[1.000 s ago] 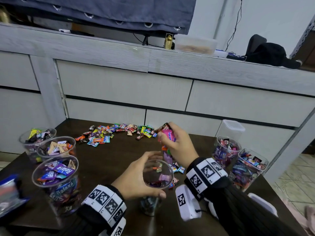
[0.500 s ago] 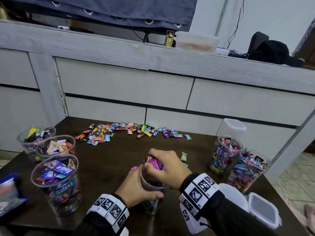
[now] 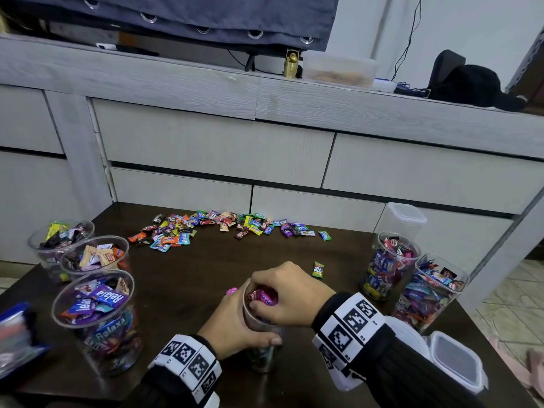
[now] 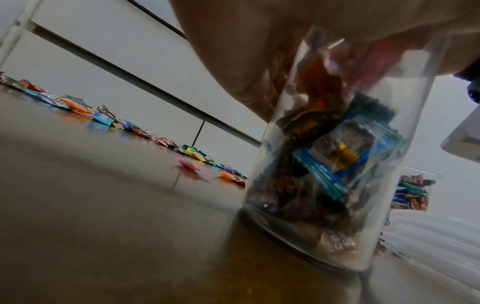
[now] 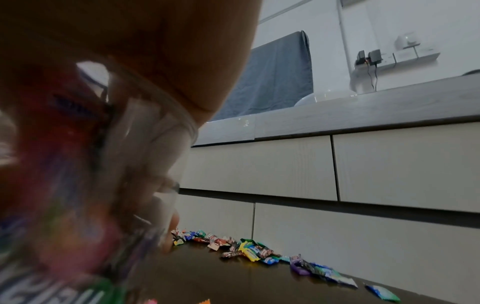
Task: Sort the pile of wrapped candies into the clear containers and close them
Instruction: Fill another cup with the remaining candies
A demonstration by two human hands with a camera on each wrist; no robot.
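Left hand (image 3: pixel 232 325) wrapped around a clear container (image 3: pixel 262 346) standing on the dark table (image 3: pixel 182 278), right hand (image 3: pixel 290 294) arched over its mouth, fingers curled on pink wrapped candies (image 3: pixel 265 297), loose candy pile (image 3: pixel 223 226) lay beyond

Loose wrapped candies (image 3: pixel 229 228) strewn in a band along the far edge of the tabletop (image 3: pixel 182 278). One green candy (image 3: pixel 318 269) apart, nearer. Central clear cup (image 4: pixel 324 164) upright, partly filled, pink candies (image 3: pixel 266 297) at its mouth. Three filled cups (image 3: pixel 94 319) at left, two filled containers (image 3: pixel 391 266) at right, all lidless.
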